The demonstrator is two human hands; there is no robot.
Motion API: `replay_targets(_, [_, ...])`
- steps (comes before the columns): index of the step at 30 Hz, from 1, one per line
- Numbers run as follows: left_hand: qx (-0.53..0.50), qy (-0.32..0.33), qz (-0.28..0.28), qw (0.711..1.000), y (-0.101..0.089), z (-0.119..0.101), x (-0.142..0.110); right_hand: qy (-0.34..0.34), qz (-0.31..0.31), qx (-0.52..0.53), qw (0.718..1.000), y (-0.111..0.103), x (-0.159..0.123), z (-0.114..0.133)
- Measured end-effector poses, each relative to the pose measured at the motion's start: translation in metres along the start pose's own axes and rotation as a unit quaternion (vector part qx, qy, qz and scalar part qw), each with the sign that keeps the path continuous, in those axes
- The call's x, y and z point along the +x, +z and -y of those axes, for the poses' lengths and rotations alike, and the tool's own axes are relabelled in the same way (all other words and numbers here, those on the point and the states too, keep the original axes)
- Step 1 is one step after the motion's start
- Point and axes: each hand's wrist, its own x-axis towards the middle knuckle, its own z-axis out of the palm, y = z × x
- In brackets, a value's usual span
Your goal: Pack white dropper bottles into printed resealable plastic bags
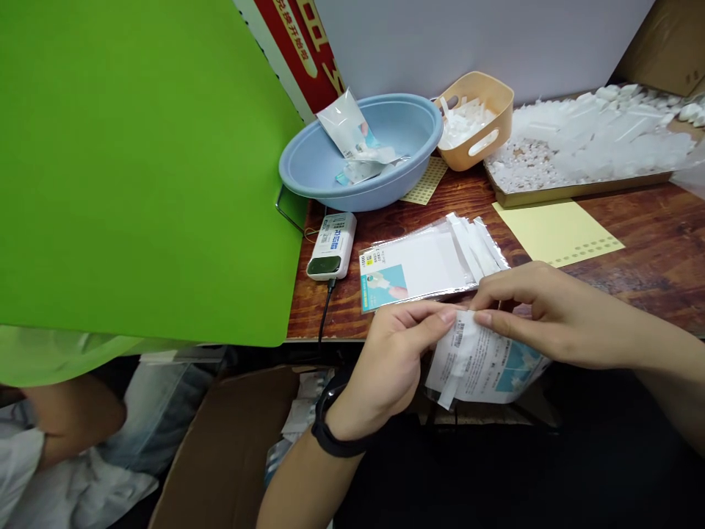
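Between my two hands, just off the table's front edge, is a small plastic packet (490,364) with printed text and a teal picture. My left hand (405,342), with a black band on its wrist, pinches the packet's upper edge between thumb and finger. My right hand (529,312) pinches the same edge close by. A white strip runs down the packet from the pinched edge. Behind my hands lies a stack of clear packets (435,257) with white and teal cards inside and white flaps at the right.
A blue basin (308,180) holds several packets. Beside it are a tan basket (485,154) of white strips and a cardboard tray (584,189) of white pieces. A white device (333,242) with a cable, a yellow sheet (556,231), a green partition (148,169) and another person's arm (77,419) are at hand.
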Motion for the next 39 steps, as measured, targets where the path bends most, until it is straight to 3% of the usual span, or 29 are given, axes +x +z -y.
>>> replay_targets(4, [-0.013, 0.012, 0.014, 1.0, 0.002, 0.001, -0.001, 0.008, 0.008, -0.001, 1.0, -0.003, 0.0, 0.001])
replay_targets(9, [0.06, 0.056, 0.004, 0.997, -0.003, 0.005, -0.001, 0.013, 0.029, 0.014, 0.999, -0.006, 0.0, 0.002])
replay_targets(19, [0.091, 0.049, 0.036, 0.994, -0.007, 0.002, -0.001, 0.0, 0.05, 0.003, 0.999, -0.009, -0.001, 0.001])
replay_targets(24, [0.06, 0.048, 0.013, 0.997, -0.003, 0.003, 0.001, 0.005, 0.054, -0.001, 0.999, -0.01, 0.001, 0.002])
replay_targets(32, [0.097, 0.095, -0.028, 0.99, 0.002, 0.013, 0.007, -0.012, 0.033, -0.025, 0.999, -0.009, 0.003, -0.002])
replay_targets(35, [0.089, 0.12, -0.041, 0.988, -0.001, 0.012, 0.009, -0.021, -0.033, -0.041, 0.998, -0.005, 0.001, 0.0])
replay_targets(37, [0.083, 0.142, -0.063, 0.984, -0.003, 0.01, 0.009, -0.036, -0.159, -0.091, 0.982, 0.0, -0.004, 0.007])
replay_targets(39, [0.078, 0.164, -0.09, 0.979, -0.005, 0.009, 0.008, -0.037, -0.312, -0.116, 0.942, 0.004, -0.013, 0.015])
